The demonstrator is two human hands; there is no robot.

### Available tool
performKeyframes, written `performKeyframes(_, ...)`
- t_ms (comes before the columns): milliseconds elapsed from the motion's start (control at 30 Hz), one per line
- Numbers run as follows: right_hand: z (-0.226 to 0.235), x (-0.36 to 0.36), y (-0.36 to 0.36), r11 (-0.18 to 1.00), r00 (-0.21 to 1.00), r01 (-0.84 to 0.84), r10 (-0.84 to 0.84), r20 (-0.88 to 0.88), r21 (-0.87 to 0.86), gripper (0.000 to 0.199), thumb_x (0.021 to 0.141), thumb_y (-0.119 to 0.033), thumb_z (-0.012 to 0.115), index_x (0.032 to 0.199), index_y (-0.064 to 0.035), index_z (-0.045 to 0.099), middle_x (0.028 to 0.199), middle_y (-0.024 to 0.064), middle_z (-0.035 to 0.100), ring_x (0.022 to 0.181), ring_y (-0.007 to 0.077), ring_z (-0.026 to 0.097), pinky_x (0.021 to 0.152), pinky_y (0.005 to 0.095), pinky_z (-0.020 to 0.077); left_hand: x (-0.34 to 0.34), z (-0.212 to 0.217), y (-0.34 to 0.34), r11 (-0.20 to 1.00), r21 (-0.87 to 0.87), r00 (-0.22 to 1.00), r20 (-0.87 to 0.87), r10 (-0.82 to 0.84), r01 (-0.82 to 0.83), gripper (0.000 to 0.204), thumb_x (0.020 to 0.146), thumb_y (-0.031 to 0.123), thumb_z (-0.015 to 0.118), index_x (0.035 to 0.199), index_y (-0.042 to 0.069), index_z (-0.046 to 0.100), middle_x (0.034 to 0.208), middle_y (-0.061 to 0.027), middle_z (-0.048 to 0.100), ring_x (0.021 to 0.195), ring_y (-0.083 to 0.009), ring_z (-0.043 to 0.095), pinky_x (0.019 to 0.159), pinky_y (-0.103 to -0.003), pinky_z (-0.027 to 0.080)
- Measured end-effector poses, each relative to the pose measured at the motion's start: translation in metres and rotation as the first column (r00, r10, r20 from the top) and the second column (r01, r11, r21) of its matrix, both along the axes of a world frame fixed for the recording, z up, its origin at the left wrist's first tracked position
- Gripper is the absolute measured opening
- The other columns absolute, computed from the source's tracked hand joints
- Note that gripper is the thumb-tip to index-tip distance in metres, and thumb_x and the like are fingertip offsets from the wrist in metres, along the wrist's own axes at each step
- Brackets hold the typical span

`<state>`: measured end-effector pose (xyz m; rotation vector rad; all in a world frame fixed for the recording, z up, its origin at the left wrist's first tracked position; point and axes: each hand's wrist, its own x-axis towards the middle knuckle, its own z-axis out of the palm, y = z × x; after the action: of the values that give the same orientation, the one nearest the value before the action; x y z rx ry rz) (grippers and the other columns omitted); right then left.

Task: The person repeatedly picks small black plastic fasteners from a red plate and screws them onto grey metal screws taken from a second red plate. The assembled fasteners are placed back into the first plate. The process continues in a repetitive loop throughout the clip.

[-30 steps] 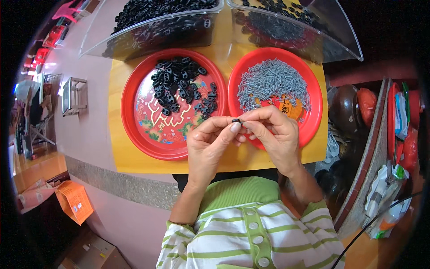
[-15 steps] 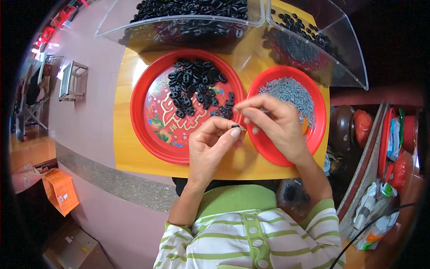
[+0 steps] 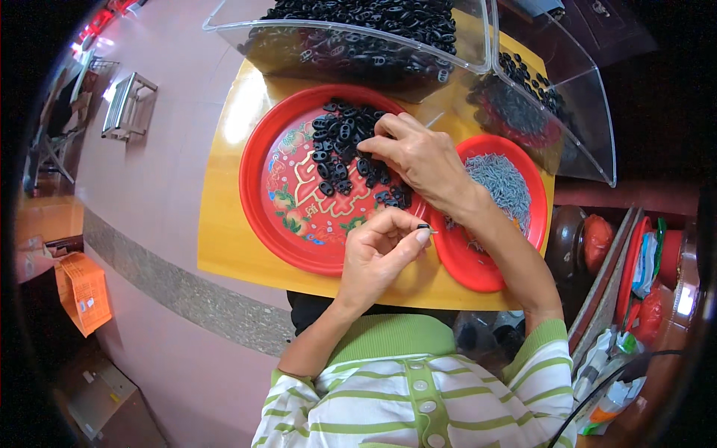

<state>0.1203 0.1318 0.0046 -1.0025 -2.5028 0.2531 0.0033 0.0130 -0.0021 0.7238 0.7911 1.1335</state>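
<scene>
My left hand (image 3: pixel 377 257) is closed in a pinch around a small black plastic piece (image 3: pixel 423 226), above the table's near part. A thin metallic screw end seems to stick out of that piece. My right hand (image 3: pixel 426 157) reaches over the round red tray (image 3: pixel 252 194) with a flowered bottom, its fingertips pinched together at the pile of black two-hole pieces (image 3: pixel 328 157). Whatever is between those fingertips is too small and hidden to make out. Under my right forearm stands a smaller red tray (image 3: pixel 544 224) holding many grey screws (image 3: pixel 499 179).
Behind the trays, a clear bin (image 3: pixel 351 63) holds a heap of black pieces. Another clear bin (image 3: pixel 567 112) with fewer pieces stands at the far right. These stand on a yellow table (image 3: pixel 216 224). Left on the floor are a metal stool (image 3: pixel 128 108) and an orange basket (image 3: pixel 84 295).
My right hand has moved left and away from me, from beside my left hand to the black pile. My left hand keeps its pinch on the black piece. The view has shifted slightly.
</scene>
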Motion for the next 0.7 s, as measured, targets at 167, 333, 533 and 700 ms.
performKeyframes(167,0.001,-0.001,0.000,0.999,1.000,0.020,-0.020,-0.009,-0.028,0.012,0.072,-0.009,0.061,0.083,-0.0061,0.057,0.083,0.0069,0.052,0.082,0.0251,0.056,0.062,0.0371,0.0493,-0.001,-0.001,0.000,1.000,0.018,0.999,0.025,-0.025,0.024,0.008,0.086,0.006,0.060,0.090,0.000,0.058,0.080,0.0011,0.058,0.074,-0.0039,0.055,0.067,-0.019,0.046)
performKeyframes(333,0.009,0.008,-0.011,0.968,0.975,0.033,-0.085,-0.204,-0.248,0.014,0.073,-0.007,0.064,0.084,-0.0043,0.056,0.080,0.0103,0.058,0.077,0.0259,0.059,0.062,0.0349,0.0494,0.001,-0.001,0.000,1.000,0.018,1.000,0.027,-0.017,0.016,0.008,0.085,0.006,0.060,0.090,0.000,0.058,0.080,0.0007,0.059,0.074,-0.0042,0.056,0.066,-0.019,0.046)
performKeyframes(533,0.029,0.025,-0.059,0.561,0.731,-0.020,-0.557,-0.395,-0.828,0.014,0.081,-0.006,0.062,0.093,0.0007,0.058,0.076,0.0071,0.064,0.067,0.0105,0.061,0.059,0.0227,0.0486,-0.002,0.005,0.001,0.999,0.007,0.999,-0.007,0.048,-0.048,0.007,0.085,0.004,0.059,0.090,-0.001,0.060,0.080,-0.0030,0.063,0.071,-0.0061,0.056,0.064,-0.020,0.045)
performKeyframes(700,0.021,0.049,-0.089,0.482,0.439,-0.277,-0.706,-0.555,-0.831,0.015,0.084,-0.006,0.061,0.098,0.0000,0.060,0.082,0.0047,0.064,0.064,0.0062,0.058,0.055,0.0179,0.0480,0.000,0.006,-0.001,0.994,0.001,0.988,-0.113,0.108,-0.109,0.009,0.087,0.007,0.059,0.091,-0.001,0.061,0.078,-0.0037,0.063,0.065,-0.0068,0.057,0.061,-0.019,0.046)
